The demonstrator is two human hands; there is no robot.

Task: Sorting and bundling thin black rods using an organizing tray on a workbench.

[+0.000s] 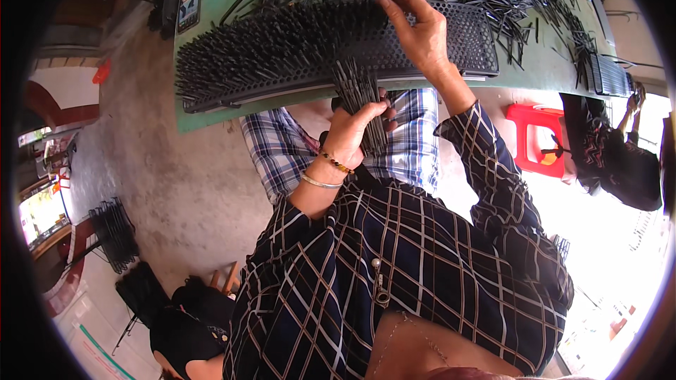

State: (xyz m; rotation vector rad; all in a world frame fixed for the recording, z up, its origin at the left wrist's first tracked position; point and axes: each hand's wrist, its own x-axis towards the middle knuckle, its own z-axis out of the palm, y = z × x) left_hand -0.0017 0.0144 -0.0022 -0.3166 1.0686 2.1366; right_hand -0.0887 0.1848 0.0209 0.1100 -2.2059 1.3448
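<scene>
Slender black rods [356,86] fill the left hand [350,130], grip closed; the right hand [422,34], fingertips nearly together, is over the perforated rack [470,39], its hold unclear.

A long black perforated board [470,39] lies along the near edge of the green surface [195,122]. Slim black rods [260,46] bristle from its left and middle; its right end shows bare holes. The left hand [350,125] holds a bundle of similar rods [358,88], splayed toward the board.
</scene>
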